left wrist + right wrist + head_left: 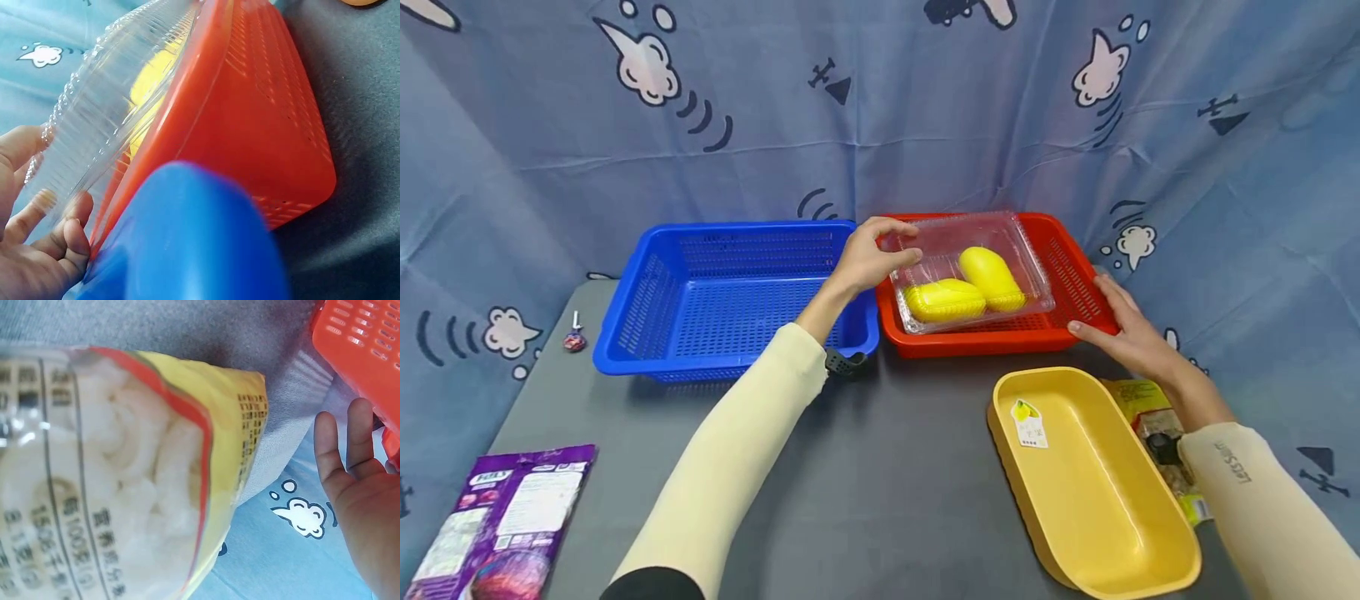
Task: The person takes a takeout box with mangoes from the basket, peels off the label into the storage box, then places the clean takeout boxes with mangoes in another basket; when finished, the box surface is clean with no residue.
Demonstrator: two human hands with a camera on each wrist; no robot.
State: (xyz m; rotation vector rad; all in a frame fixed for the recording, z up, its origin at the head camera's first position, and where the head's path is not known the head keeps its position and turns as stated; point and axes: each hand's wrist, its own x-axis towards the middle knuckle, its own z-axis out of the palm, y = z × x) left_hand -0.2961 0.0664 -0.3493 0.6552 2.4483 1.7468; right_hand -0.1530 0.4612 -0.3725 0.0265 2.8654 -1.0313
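My left hand (868, 254) pinches the left edge of a clear plastic box (936, 237), its thumb on the near side. Two yellow mangoes (988, 273) show through the clear plastic. The box lies tilted over the red basket (981, 343), overlapping its front rim in the head view. In the left wrist view, the fingers (28, 222) are at the box's ridged edge, close to the basket's corner. At the basket's right end is my right hand (1138, 337), fingers extended along the outside and thumb near the front corner; it holds nothing up.
A blue basket (662, 367) stands left of the red one, under my left forearm. Nearer me is a yellow tray (1090, 483), with a yellow food bag (144, 469) beside it under my right wrist. A purple packet (523, 517) and a lollipop (575, 340) lie at the left.
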